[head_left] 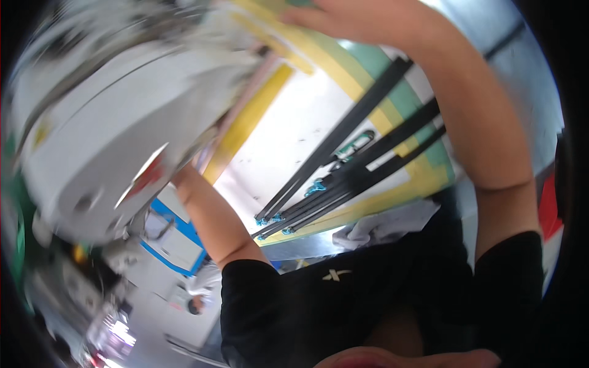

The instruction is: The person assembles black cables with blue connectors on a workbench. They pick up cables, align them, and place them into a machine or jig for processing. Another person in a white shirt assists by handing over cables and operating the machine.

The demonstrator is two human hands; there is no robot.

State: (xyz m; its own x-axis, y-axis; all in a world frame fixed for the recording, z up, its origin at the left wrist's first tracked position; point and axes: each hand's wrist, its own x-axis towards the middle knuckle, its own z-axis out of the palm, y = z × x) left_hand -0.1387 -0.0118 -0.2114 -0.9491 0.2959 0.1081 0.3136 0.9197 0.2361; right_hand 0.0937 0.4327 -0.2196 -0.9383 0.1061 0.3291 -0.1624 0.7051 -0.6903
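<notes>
My left forearm point(215, 214) reaches in behind a large white machine head point(123, 129), which hides the left hand. Across the worktop, my right arm bends over to the top edge of the head view. There my right hand point(313, 18) is blurred and partly cut off, above the yellow-taped edge near the machine; whether it holds anything does not show. Several long black strips point(368, 101) with blue bits at their near ends lie under the right arm on the white worktop point(276, 126). Between them lies a small green-and-black hand tool point(356, 145).
Yellow tape point(251, 116) and green tape point(402, 101) border the worktop. A crumpled grey cloth point(389, 222) lies at its near edge, close to my body. Beyond the machine, lower left, are a blue-edged panel point(175, 242) and a distant person point(196, 303).
</notes>
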